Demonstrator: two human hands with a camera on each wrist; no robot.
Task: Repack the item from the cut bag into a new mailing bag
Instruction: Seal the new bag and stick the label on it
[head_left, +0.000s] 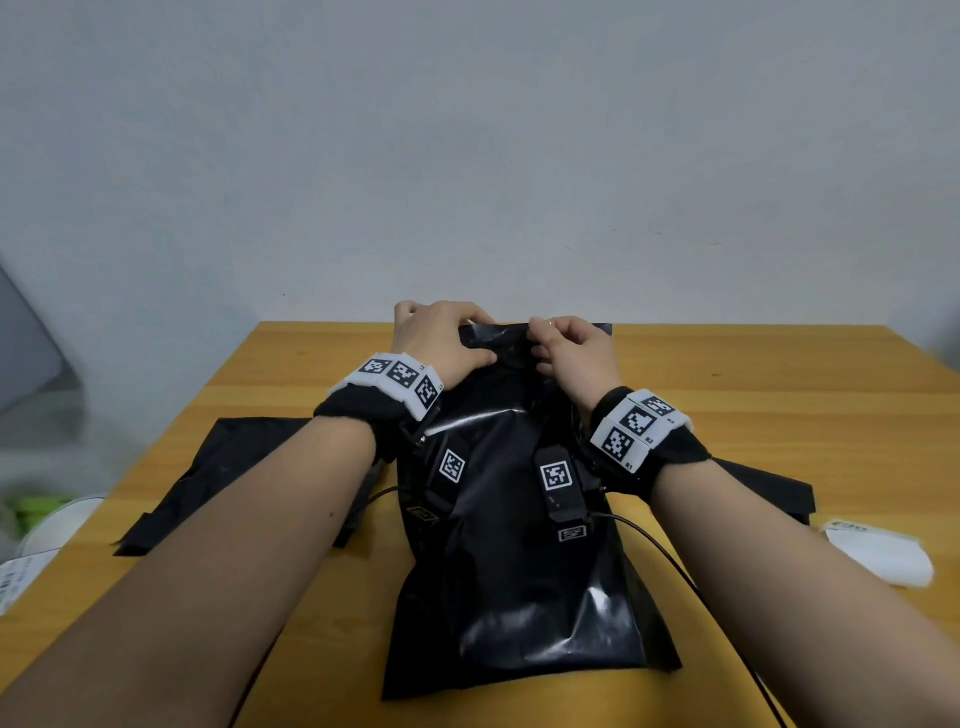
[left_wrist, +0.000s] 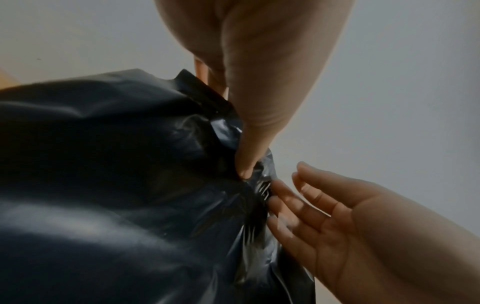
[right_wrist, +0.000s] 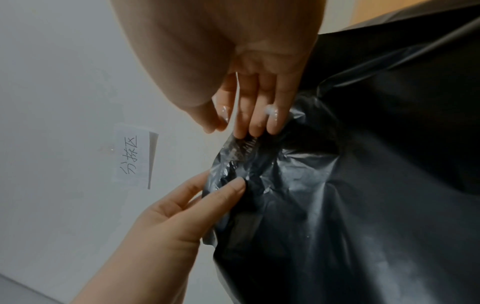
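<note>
A bulging black mailing bag (head_left: 519, 561) is laid lengthwise down the middle of the wooden table (head_left: 753, 395), its mouth reaching the far edge. The crumpled mouth is gripped by the left hand (head_left: 441, 343), thumb pressed into the folds and fingers curled behind the plastic. The right hand (head_left: 576, 358) is set against the same gathered edge; a pinch is suggested in the head view, though in the wrist views only nearly straight fingertips (right_wrist: 259, 125) are seen touching it. Flat black bags (head_left: 218, 478) are spread beneath, toward both side edges. A white packet (head_left: 878, 556) is seen near the right edge.
</note>
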